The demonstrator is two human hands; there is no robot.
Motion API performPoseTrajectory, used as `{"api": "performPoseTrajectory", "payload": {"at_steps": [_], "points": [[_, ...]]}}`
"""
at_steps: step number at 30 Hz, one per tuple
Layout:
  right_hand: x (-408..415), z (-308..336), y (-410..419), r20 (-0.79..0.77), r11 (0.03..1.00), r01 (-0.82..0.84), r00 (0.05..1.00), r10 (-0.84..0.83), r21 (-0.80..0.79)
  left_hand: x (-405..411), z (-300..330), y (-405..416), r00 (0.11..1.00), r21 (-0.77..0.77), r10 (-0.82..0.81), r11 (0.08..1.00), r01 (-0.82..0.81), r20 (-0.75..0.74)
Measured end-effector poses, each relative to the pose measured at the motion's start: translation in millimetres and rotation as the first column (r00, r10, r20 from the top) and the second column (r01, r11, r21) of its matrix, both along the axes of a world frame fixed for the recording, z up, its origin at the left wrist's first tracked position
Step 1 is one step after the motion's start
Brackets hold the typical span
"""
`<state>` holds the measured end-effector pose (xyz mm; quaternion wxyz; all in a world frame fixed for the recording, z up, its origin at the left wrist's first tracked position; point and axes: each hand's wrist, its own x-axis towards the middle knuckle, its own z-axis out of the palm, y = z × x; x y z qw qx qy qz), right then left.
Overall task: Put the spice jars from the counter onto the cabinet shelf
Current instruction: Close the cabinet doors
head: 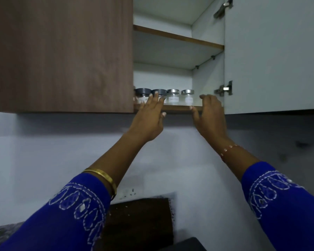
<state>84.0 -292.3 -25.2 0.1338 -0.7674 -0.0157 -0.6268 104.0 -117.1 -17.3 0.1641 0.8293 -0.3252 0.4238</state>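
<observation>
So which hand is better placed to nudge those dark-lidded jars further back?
Probably the left hand: its fingers already reach the dark-lidded jars. The right hand sits at the shelf edge, beyond the silver-lidded jars.

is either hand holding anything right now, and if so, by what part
Nothing is held. The left hand has straight fingers touching the dark-lidded jars; the right hand rests on the shelf edge.

Four spice jars (164, 96) side by side on lower cabinet shelf (181, 107), toward its left.
</observation>
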Motion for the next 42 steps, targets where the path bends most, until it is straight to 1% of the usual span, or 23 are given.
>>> {"api": "performPoseTrajectory", "payload": {"at_steps": [5,8,11,17,19,22,25,29,31,34,36,39,42], "points": [[-58.1,11.3,-64.2,0.069,0.984,0.168,0.984,-0.164,-0.064,-47.1,0.0,-73.5,0.979,-0.018,-0.203,0.979,0.204,0.015],[-94.4,15.9,-99.8,0.072,0.967,0.243,0.969,-0.238,-0.072,-77.1,0.3,-117.6,0.960,-0.031,-0.280,0.959,0.280,0.025],[-131.6,20.1,-134.2,0.078,0.940,0.319,0.947,-0.311,-0.122,-106.2,3.7,-161.3,0.937,-0.054,-0.349,0.935,0.350,0.026],[-205.3,29.3,-199.4,0.129,0.855,0.461,0.887,-0.443,-0.236,-165.2,16.5,-251.7,0.869,-0.184,-0.493,0.851,0.491,0.039],[-226.1,31.0,-217.9,0.146,0.829,0.497,0.868,-0.475,-0.258,-183.8,19.4,-278.2,0.842,-0.225,-0.538,0.817,0.530,0.030],[-253.2,31.8,-248.5,0.162,0.797,0.541,0.841,-0.516,-0.270,-209.0,22.4,-314.8,0.817,-0.240,-0.576,0.789,0.566,0.033],[-273.1,30.6,-282.1,0.150,0.803,0.543,0.839,-0.522,-0.244,-228.6,24.3,-346.5,0.810,-0.241,-0.585,0.781,0.577,0.045],[-284.8,27.9,-313.6,0.069,0.867,0.482,0.876,-0.477,-0.127,-240.0,27.1,-373.8,0.831,-0.217,-0.554,0.806,0.551,0.049],[-283.2,27.4,-324.4,0.019,0.904,0.426,0.905,-0.426,-0.042,-240.1,30.6,-382.3,0.846,-0.204,-0.531,0.824,0.528,0.045],[-276.1,31.1,-334.1,-0.029,0.953,0.243,0.970,-0.242,0.181,-238.0,40.2,-390.3,0.867,-0.201,-0.498,0.847,0.493,0.029],[-269.1,33.9,-337.1,-0.057,0.950,0.096,0.995,-0.083,0.298,-236.2,48.4,-393.8,0.876,-0.202,-0.482,0.857,0.475,0.015],[-254.9,35.5,-335.7,-0.112,0.929,-0.046,0.989,0.093,0.367,-233.4,61.2,-399.2,0.882,-0.233,-0.471,0.860,0.454,-0.020],[-239.9,35.8,-329.0,-0.162,0.898,-0.173,0.953,0.257,0.404,-233.4,72.5,-406.4,0.867,-0.284,-0.495,0.840,0.462,-0.054]]}}
